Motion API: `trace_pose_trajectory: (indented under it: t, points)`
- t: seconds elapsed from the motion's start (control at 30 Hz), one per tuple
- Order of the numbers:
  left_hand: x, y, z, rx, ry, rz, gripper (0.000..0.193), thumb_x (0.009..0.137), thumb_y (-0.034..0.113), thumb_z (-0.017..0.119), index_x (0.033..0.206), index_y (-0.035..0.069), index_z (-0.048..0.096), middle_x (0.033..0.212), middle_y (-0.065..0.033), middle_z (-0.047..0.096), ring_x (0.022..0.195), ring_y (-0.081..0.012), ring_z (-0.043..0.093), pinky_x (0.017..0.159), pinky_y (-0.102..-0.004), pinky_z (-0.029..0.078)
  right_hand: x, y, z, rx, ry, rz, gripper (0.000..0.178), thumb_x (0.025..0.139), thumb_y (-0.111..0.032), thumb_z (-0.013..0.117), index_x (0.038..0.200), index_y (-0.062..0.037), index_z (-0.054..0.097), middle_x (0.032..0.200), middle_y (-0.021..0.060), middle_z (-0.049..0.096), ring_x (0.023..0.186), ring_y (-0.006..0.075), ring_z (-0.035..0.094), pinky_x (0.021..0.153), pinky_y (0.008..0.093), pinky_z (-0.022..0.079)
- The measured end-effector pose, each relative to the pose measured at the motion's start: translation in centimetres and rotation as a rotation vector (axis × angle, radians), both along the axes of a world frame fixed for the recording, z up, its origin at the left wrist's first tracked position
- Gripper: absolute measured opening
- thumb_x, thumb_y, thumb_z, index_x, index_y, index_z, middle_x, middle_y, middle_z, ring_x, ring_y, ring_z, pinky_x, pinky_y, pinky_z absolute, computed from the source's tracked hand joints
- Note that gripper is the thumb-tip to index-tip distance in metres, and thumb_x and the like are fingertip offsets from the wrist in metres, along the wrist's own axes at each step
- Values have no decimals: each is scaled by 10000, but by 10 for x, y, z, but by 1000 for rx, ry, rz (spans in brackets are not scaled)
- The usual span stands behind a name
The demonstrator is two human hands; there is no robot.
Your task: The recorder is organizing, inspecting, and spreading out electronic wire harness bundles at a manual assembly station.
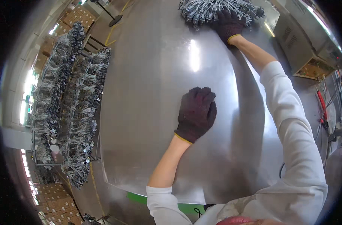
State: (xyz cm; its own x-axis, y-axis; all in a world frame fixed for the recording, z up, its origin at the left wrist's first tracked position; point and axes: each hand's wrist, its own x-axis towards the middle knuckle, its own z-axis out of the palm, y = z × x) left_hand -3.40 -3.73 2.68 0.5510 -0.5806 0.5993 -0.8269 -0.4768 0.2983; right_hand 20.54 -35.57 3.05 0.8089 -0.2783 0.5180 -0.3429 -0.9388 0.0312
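Note:
A large bundle of white cables with dark connectors (201, 14) lies at the far edge of the steel table (152, 97). My right hand (229, 26), in a dark knitted glove with a yellow cuff, reaches out to it with its fingers closed over cables at the near side; the fingertips are partly lost among the connectors. My left hand (197, 114), gloved alike, rests back up over the middle of the table. Its fingers are curled and pressed together, and no object shows in or beside it.
Racks hung with many similar cables (79, 108) stand left of the table. A grey metal machine (304, 37) is at the far right, with a red-handled tool (321, 105) nearer. Stacked cartons (56, 202) and a black stand base (115, 20) are on the floor.

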Motion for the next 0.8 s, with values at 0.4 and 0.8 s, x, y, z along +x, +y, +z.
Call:
trace_pose_trajectory:
  t: [0.4, 0.8]
  points:
    - [3, -1, -6, 2, -5, 29, 257, 923, 143, 756, 1172, 83, 750, 1262, -145, 744, 1197, -374, 675, 1038, -508, 524, -45, 24, -6, -200, -10, 340, 590, 1052, -370, 655, 1614, -227, 546, 1618, 127, 582, 1508, 372, 514, 1237, 709, 299]
    - [4, -6, -8, 106, -47, 112, 140, 928, 158, 691, 1042, 88, 729, 999, -159, 723, 970, -396, 692, 855, -574, 544, -173, 104, -10, -113, 82, 845, 375, 986, -337, 738, 1279, -105, 714, 1344, 163, 707, 1356, 386, 630, 1137, 515, 517]
